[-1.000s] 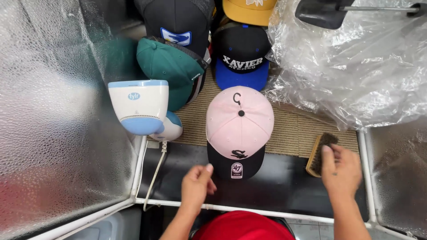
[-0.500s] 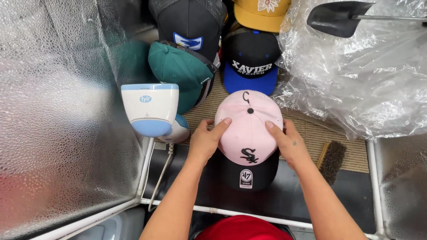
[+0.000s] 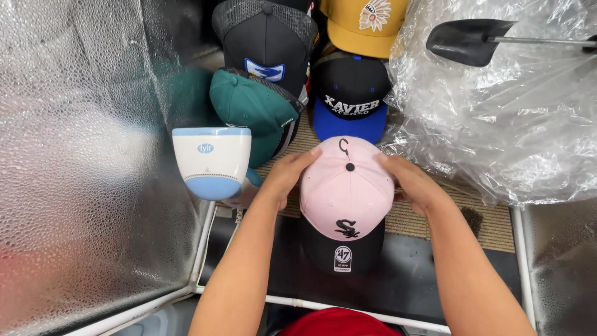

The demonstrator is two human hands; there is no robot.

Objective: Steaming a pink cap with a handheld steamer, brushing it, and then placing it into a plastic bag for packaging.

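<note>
Pink cap [image 3: 346, 198] w/ a black brim sits centre of the work area, crown up, brim pointing toward the person, on the dark mat [image 3: 410, 280] where it meets the tan woven mat [image 3: 429, 219]. Big stuff around it: crinkled clear plastic sheeting [image 3: 516, 118] fills the right side, frosted panel [image 3: 81, 174] the left, white frame rail [image 3: 205, 249] along the near edge. Behind the pink cap, a cluster of other caps: black mesh-back cap [image 3: 267, 37], green cap [image 3: 252, 112], black cap w/ blue brim [image 3: 350, 99], mustard cap [image 3: 367, 22]. A white-and-blue rounded device [image 3: 212, 160] sits just left of the cap, cord hanging below it. Dark scoop [image 3: 467, 41] on a thin rod at top right, above the plastic. Small dark brush [image 3: 474, 219] lies on the tan mat, right of the right wrist.

Step in hand, as I read it: gripping the cap by both sides of the crown, prob. to seat or lift it. Left hand [image 3: 287, 175] cups the crown's left side, fingers [image 3: 309, 155] curled over the top panel near the button. Right hand [image 3: 411, 182] mirrors it on the right side, palm against the fabric. Both closed on the cap, not flat-open. Cap is between the hands, touching both.

Next move calls for even pressure both sides so the crown doesn't dent, plus clearance from the blue-brimmed cap just behind and the device at left.
</note>
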